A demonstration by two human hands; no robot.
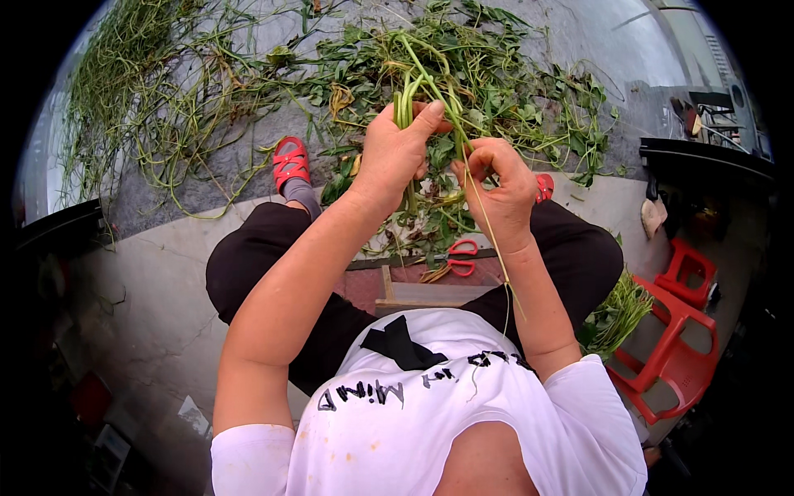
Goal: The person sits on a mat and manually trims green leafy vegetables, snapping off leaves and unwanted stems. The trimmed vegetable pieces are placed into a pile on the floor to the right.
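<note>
One run of black lettering (364,394) crosses the white shirt (451,426), in brushed-looking capitals. Left hand (395,155) clasped around a bundle of green stems (407,97), fingers wrapped, thumb uppermost; stems protrude beyond the thumb and below the palm. Long axis runs roughly away from the body, far ends toward the heaped vines (529,107). Right hand (502,183), just beside, fingers curled, apparently pinching a thin strand (494,240), tips partly hidden; strand slants back toward the shirt.
</note>
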